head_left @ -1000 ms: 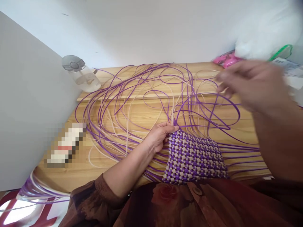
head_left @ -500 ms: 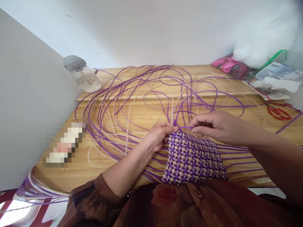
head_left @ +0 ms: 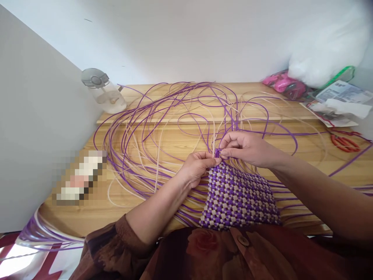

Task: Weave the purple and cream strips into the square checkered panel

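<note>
A woven panel (head_left: 239, 194) in a purple and beige checked pattern lies close to my body, its far left corner raised a little. My left hand (head_left: 199, 167) pinches that corner between thumb and fingers. Just right of it, my right hand (head_left: 240, 147) has its thumb and fingers closed at a purple strand by the same corner; the fingertips hide most of that strand. Long loose purple strands (head_left: 136, 105) and beige strands (head_left: 157, 163) run out from the panel and curl across the wooden table (head_left: 96, 217).
A clear bottle with a grey lid (head_left: 103, 91) stands at the back left. Orange-handled pliers or scissors (head_left: 345, 143) lie at the right, near papers (head_left: 344, 93) and a pink bundle (head_left: 287, 83). A blurred-out object (head_left: 83, 177) rests at the left. Strands (head_left: 43, 229) hang over the left edge.
My right hand has moved left and slightly up, closer to my left hand at the panel's corner. The purple strand stretched between the hands is now mostly hidden. My left hand keeps its hold.
</note>
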A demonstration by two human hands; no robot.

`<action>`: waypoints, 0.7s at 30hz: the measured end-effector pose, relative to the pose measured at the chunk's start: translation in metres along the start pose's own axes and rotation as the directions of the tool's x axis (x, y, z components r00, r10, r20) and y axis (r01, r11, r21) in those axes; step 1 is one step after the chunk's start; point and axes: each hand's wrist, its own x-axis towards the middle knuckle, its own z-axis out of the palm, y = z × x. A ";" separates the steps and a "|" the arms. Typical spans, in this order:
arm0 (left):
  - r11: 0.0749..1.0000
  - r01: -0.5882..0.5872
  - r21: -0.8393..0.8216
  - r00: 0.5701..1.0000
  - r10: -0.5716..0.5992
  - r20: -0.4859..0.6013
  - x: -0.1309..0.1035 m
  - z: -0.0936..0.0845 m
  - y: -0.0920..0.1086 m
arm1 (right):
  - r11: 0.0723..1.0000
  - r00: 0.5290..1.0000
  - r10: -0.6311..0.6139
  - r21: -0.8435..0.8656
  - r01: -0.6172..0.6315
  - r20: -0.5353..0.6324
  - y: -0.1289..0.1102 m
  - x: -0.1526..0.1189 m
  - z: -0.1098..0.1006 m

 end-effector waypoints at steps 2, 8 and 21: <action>1.000 -0.005 -0.002 1.000 0.005 0.003 0.000 0.000 0.000 | 0.998 1.000 0.009 -0.067 -0.010 -0.010 -0.001 0.000 -0.001; 1.000 -0.024 0.006 1.000 0.024 0.018 -0.001 -0.001 0.001 | 0.955 0.996 -0.035 -0.290 0.056 0.076 -0.018 0.004 -0.003; 0.997 -0.076 -0.004 0.997 0.076 -0.008 0.002 0.001 -0.002 | 0.751 0.983 -0.149 -0.635 0.180 0.103 -0.064 0.022 0.005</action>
